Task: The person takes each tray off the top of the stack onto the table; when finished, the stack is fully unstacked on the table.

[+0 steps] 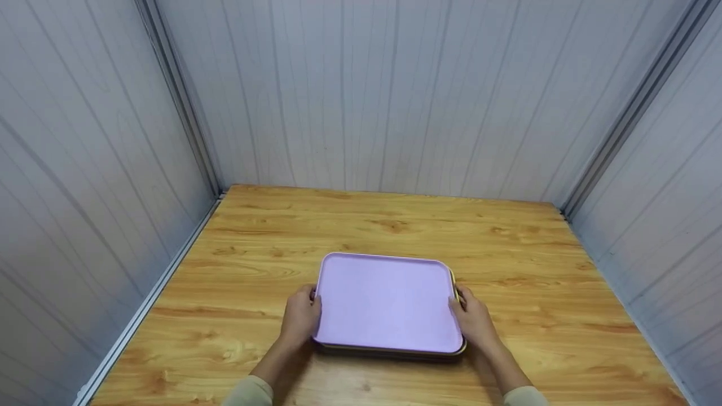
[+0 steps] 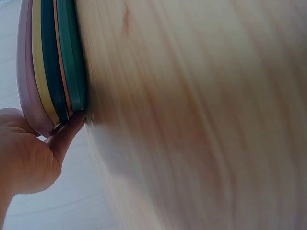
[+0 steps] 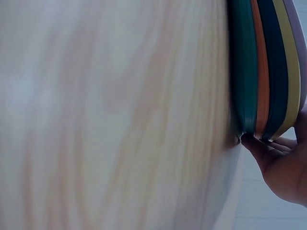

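Note:
A stack of several rectangular trays lies near the front of the wooden table, with a light purple tray (image 1: 389, 301) on top. Below it, the left wrist view shows the edges of a yellow tray (image 2: 42, 72), a dark blue tray (image 2: 52, 62), an orange tray (image 2: 61, 62) and a green tray (image 2: 72, 57). My left hand (image 1: 299, 317) grips the stack's left side, thumb over the purple rim and fingers down by the lower edges. On the right side, my right hand (image 1: 475, 321) holds the stack in the same way. The fingertips reach the green tray's edge (image 3: 243, 72).
The wood-grain table (image 1: 254, 225) extends behind and to both sides of the stack. Pale panelled walls (image 1: 361, 96) enclose it at the back, left and right, with metal strips (image 1: 189, 107) along the corners.

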Tool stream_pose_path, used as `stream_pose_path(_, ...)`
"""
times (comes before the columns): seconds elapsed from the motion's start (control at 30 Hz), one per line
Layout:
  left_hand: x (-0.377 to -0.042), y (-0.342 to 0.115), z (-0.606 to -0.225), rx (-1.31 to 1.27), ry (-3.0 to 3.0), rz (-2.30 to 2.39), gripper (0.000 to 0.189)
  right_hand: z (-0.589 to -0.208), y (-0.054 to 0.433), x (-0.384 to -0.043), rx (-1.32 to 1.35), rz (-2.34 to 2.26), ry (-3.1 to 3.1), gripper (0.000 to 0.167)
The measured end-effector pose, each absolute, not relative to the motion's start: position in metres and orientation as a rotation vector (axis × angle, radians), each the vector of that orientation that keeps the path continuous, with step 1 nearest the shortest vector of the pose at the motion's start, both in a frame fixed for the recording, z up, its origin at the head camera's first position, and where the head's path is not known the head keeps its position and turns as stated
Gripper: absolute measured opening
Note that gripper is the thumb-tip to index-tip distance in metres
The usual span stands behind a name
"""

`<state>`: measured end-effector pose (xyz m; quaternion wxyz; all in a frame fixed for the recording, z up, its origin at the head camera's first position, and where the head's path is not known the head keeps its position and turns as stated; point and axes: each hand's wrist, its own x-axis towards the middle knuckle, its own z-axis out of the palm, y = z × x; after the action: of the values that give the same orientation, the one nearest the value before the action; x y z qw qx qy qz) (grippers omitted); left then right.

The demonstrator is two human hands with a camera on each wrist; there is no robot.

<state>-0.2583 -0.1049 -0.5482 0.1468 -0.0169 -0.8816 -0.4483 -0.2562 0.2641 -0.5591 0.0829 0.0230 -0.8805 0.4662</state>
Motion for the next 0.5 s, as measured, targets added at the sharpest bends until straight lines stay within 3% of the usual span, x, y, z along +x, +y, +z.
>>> stream_pose_path(0.5, -0.2598, -0.1089, -0.5481, 0.029, -2.513, -1.383, 0.018, -0.5634, 0.271, -0.2585, 0.053, 1.466, -2.569, 0.039)
